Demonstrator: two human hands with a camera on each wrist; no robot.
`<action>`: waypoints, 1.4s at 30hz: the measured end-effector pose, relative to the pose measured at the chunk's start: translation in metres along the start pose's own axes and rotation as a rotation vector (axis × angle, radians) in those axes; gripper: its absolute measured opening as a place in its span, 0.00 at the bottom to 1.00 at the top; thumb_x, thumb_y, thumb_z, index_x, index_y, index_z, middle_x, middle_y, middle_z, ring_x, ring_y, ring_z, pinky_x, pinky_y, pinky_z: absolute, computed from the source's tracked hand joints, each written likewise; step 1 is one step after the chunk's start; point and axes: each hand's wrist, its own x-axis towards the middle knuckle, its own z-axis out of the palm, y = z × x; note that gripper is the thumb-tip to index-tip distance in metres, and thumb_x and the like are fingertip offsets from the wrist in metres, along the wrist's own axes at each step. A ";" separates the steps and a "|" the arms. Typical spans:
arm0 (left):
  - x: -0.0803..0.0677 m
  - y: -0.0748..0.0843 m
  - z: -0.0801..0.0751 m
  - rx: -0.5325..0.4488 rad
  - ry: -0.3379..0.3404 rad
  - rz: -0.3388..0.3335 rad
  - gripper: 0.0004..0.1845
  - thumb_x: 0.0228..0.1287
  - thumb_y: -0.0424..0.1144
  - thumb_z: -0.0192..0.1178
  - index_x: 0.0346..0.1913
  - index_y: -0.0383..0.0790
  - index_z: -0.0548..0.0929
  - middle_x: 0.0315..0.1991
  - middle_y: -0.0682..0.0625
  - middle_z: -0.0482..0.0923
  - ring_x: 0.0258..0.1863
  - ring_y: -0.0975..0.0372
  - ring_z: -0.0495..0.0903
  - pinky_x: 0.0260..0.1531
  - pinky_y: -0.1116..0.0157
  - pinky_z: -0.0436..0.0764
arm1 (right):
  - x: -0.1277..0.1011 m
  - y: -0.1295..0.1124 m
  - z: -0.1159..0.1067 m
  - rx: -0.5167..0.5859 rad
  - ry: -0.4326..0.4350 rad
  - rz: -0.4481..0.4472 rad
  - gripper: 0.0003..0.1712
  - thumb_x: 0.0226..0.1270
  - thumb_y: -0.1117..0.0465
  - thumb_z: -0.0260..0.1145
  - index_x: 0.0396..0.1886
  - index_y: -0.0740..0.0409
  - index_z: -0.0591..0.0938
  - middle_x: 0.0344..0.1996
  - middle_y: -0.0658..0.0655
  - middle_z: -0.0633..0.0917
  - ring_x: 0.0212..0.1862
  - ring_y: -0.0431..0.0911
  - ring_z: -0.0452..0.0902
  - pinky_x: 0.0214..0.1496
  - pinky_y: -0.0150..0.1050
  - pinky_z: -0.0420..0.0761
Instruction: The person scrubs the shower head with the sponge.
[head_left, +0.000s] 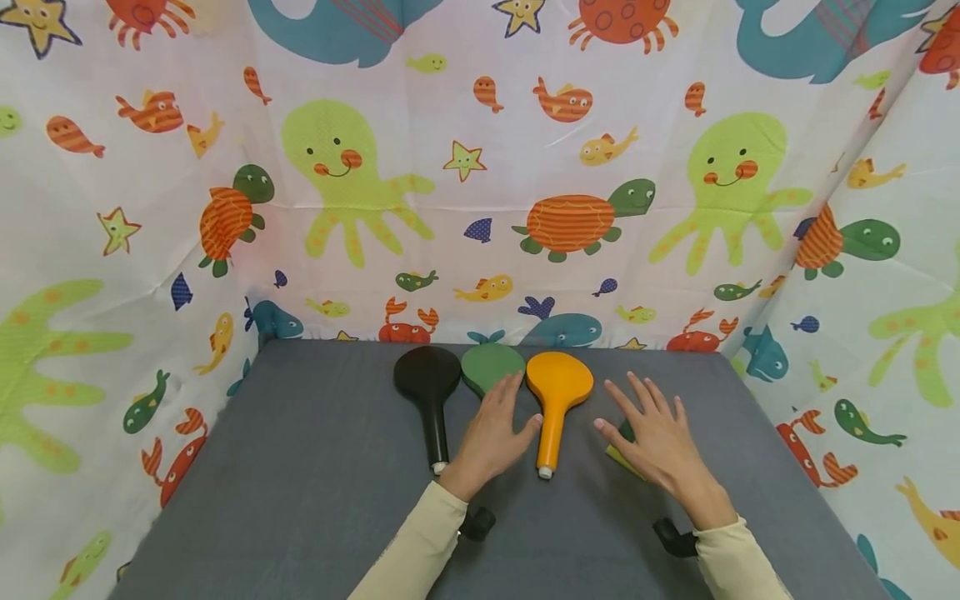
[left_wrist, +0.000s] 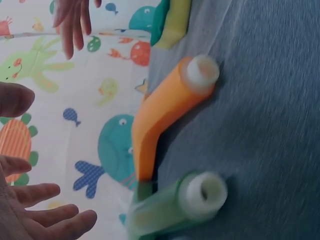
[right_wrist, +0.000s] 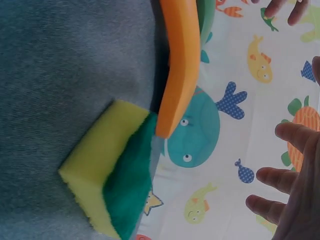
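Three shower heads lie in a row on the grey cloth, a black one [head_left: 427, 373] on the left, a green one [head_left: 489, 363] in the middle and an orange one [head_left: 558, 379] on the right. White connector ends show at their handles. My left hand [head_left: 491, 437], fingers spread, hovers over the green handle and hides most of it. To the right of the orange one, my right hand [head_left: 663, 437] is held above a sponge [right_wrist: 107, 145], yellow with a green scouring side. That sponge is largely covered by the right hand in the head view. Neither hand grips anything.
A grey cloth surface [head_left: 300, 500] spreads beneath everything. White curtains [head_left: 450, 208] printed with sea animals stand along the back and both sides. Black straps [head_left: 675, 537] with camera mounts sit at both wrists, below light sleeves [head_left: 420, 542].
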 end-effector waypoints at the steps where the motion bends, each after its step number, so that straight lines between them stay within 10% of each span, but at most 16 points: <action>1: 0.000 0.001 0.002 -0.018 0.004 -0.001 0.40 0.70 0.56 0.55 0.78 0.50 0.53 0.77 0.45 0.55 0.75 0.50 0.59 0.66 0.44 0.68 | -0.001 0.000 0.000 0.004 0.001 -0.001 0.43 0.68 0.30 0.53 0.76 0.44 0.62 0.77 0.64 0.55 0.76 0.67 0.46 0.70 0.75 0.40; 16: 0.001 0.020 0.032 -0.174 -0.038 -0.044 0.41 0.69 0.50 0.59 0.78 0.41 0.53 0.75 0.42 0.59 0.72 0.51 0.65 0.68 0.50 0.68 | -0.010 0.013 0.006 0.032 0.010 0.022 0.43 0.68 0.31 0.55 0.76 0.45 0.62 0.76 0.65 0.57 0.75 0.67 0.48 0.69 0.75 0.43; 42: 0.006 0.006 0.090 -0.052 0.015 -0.199 0.40 0.61 0.44 0.68 0.70 0.28 0.63 0.54 0.36 0.75 0.47 0.48 0.74 0.45 0.54 0.74 | -0.020 0.045 0.030 0.031 -0.034 0.061 0.47 0.60 0.32 0.65 0.74 0.50 0.66 0.73 0.68 0.62 0.72 0.69 0.53 0.65 0.77 0.49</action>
